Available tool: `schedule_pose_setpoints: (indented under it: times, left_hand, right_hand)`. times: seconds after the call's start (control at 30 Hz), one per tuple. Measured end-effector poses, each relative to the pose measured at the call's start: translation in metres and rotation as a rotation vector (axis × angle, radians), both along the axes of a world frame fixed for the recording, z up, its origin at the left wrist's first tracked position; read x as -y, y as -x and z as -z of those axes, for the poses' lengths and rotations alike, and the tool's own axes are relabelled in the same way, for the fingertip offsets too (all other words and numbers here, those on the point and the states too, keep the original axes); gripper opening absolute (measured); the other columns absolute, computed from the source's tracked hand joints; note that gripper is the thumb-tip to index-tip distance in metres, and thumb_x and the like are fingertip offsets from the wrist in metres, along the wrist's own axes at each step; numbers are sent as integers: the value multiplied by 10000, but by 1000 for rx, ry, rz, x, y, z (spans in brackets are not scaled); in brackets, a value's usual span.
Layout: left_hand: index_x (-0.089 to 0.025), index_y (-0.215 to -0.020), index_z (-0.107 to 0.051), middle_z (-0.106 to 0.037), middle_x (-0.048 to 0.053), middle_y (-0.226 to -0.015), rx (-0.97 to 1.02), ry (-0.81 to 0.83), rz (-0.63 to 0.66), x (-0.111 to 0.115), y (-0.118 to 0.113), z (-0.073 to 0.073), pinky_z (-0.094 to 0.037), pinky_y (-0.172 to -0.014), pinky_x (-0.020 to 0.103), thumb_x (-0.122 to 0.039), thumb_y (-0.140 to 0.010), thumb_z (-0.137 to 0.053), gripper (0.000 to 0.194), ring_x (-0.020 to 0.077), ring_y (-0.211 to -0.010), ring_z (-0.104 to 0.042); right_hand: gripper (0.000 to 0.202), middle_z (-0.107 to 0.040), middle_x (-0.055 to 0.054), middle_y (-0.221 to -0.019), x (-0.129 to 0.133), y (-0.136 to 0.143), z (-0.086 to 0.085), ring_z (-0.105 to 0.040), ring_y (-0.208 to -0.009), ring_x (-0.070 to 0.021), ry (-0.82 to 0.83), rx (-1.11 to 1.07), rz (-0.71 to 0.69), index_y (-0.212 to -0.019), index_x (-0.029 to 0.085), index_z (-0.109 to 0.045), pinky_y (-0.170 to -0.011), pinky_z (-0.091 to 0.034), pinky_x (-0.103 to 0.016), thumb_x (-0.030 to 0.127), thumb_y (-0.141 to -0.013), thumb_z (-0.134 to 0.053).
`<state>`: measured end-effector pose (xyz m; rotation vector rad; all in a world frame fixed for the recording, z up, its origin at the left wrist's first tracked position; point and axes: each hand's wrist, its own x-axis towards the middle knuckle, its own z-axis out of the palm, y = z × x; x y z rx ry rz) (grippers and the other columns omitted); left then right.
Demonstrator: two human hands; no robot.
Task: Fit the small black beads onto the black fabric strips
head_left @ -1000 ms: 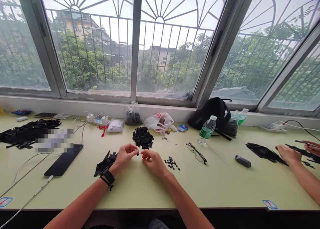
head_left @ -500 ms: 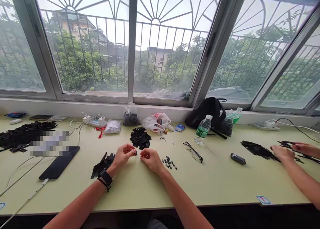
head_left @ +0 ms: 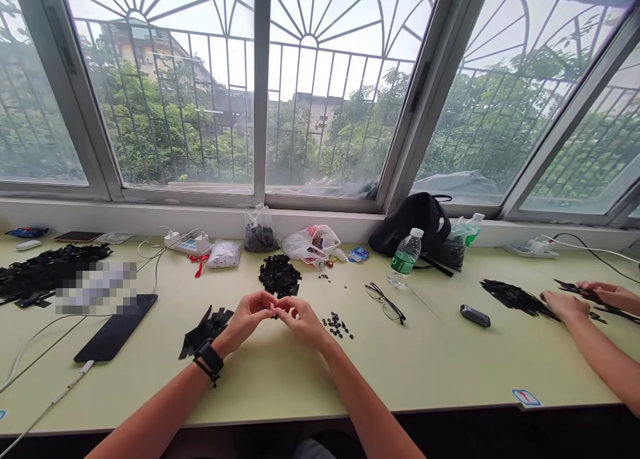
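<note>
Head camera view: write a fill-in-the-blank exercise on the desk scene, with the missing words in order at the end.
The left hand and the right hand meet at their ____.
The black wristband is on the person's ____ wrist.
The bottle has a ____ label.
Lying between the small black rings and the black case are the ____.

Missing words: fingertips; left; green; eyeglasses
</note>
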<state>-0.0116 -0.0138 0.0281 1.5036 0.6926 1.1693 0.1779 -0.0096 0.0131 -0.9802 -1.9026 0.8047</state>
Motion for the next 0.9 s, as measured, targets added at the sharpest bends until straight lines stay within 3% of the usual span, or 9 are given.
schedule_pose_setpoints:
  times: [0.17, 0.33, 0.63, 0.9]
  left_hand:
    - [-168, -898, -695, -676, 19, -816, -22, -28, -84, -7, 1, 9, -520, -758, 269, -264, -782, -778, 172, 163, -793, -642]
    - [-167, -874, -691, -726, 68, -937, -74, 23, -282, -21, 5, 26, -560, -794, 308, -322, -727, -812, 246, 212, -876, -710]
    - [-168, -871, -693, -725, 94, -975, -161, -23, -360, -30, 7, 40, -608, -787, 369, -304, -707, -783, 230, 242, -884, -728]
    - [-166, -851, -701, -642, 80, -996, -292, -116, -453, -26, 5, 39, -612, -738, 334, -218, -697, -722, 164, 219, -865, -684]
  right_hand:
    - [247, -642, 14, -726, -4, 0, 4, -552, -648, -134, 100, -164, -72, -1040, 198, -693, -581, -384, -240, 393, -896, -650]
    - [257, -636, -1, -750, -14, -4, 13, -573, -662, -146, 101, -284, 111, -954, 178, -663, -599, -427, -251, 392, -819, -708]
    - [183, -596, 6, -656, -22, -9, 28, -544, -594, -154, 84, -119, 298, -855, 180, -658, -556, -423, -254, 343, -775, -671]
    - [117, -605, 9, -643, -23, -6, 31, -550, -587, -164, 7, 31, 324, -845, 190, -657, -577, -434, -267, 276, -769, -635]
